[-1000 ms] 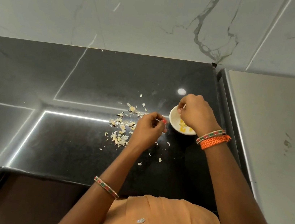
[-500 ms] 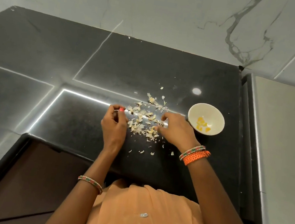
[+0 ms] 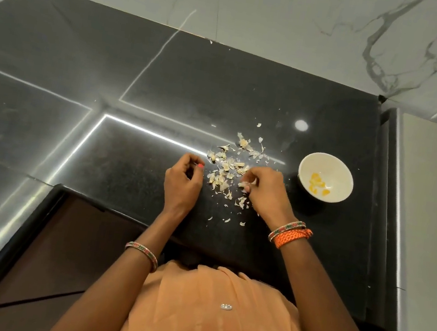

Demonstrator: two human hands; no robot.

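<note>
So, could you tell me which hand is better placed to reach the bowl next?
Probably the right hand: it sits between the peels and the bowl; the left hand is beyond the pile.

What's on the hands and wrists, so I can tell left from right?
Both forearms bare, no sleeves. Left hand: a pink-red nail and one thin multicoloured bangle up the forearm. Right hand: a matching bangle plus an orange braided band.

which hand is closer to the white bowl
Right. The right hand, pinching peels, is just left of the white bowl; the left hand is farther, across the peels.
</note>
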